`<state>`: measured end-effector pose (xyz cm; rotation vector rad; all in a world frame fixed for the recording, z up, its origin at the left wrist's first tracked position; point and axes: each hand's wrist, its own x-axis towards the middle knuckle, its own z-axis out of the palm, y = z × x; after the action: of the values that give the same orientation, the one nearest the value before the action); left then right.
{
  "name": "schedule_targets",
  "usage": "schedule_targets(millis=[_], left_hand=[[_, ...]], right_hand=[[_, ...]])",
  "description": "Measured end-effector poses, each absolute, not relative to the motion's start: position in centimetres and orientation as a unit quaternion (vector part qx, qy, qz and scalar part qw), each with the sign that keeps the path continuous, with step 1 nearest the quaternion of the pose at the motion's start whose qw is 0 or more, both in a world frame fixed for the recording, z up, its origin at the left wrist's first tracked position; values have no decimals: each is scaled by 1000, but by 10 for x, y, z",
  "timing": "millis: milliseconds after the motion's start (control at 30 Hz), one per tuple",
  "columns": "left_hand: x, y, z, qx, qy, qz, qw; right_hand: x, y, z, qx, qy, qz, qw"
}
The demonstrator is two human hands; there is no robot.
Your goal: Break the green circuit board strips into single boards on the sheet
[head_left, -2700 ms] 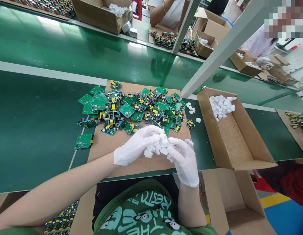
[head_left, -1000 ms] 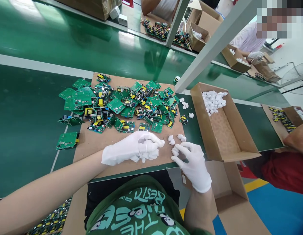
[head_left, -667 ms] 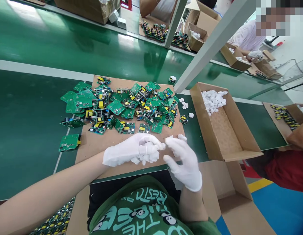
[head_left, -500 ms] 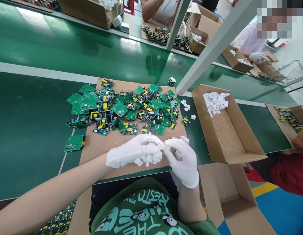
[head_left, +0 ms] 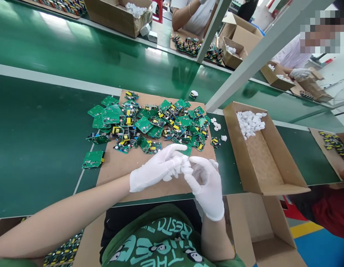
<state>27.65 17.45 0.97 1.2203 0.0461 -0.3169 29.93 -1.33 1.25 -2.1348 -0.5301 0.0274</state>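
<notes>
My left hand (head_left: 158,165), in a white glove, is closed round a cluster of small white pieces (head_left: 177,171) over the cardboard sheet (head_left: 113,167). Its forefinger stretches out above them. My right hand (head_left: 207,185), also gloved, is curled close to the right side of that cluster, thumb and forefinger apart. Whether its thumb touches a piece is hard to tell. More white pieces (head_left: 214,163) show partly behind my right hand. Beyond both hands lies a heap of green circuit boards (head_left: 144,125) with yellow and black components. The exact shape of the white pieces is unclear.
An open carton (head_left: 268,163) with white pieces (head_left: 250,122) at its far end stands to the right. Another carton (head_left: 268,218) is below it. A slanted metal post (head_left: 238,81) rises behind the heap. Across the green bench, other people work beside boards and boxes.
My thumb and forefinger on the right have parted from the pinch at my left fingertips. My left hand has risen slightly with the white pieces. The whole view has shifted a little.
</notes>
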Motion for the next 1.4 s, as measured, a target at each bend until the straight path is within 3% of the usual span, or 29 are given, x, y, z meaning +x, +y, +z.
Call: schedule_targets(millis=[267,533,633,833,1033,1200,1400], left_hand=[[280,172,18,619,54,-152,769],[280,171,21,596,68,-125,790],[281,173,22,580,86,-107,803],[288,183,25,549,121,-170,809],[284,183,18,525,-22,-281,804],[282,187,10,523,-55,-325,786],[280,190,12,501,-57,-348,791]], right_hand=[[297,-5,12,-870,-227,28,438],[288,12,11,-860,-279,-147,402],[284,14,10,-827,-301,-169,444],[286,-7,14,-735,-204,-53,644],[297,-20,12,-709,-106,20,697],[296,-18,13,-714,-136,50,685],[301,-26,14,-789,-194,48,581]])
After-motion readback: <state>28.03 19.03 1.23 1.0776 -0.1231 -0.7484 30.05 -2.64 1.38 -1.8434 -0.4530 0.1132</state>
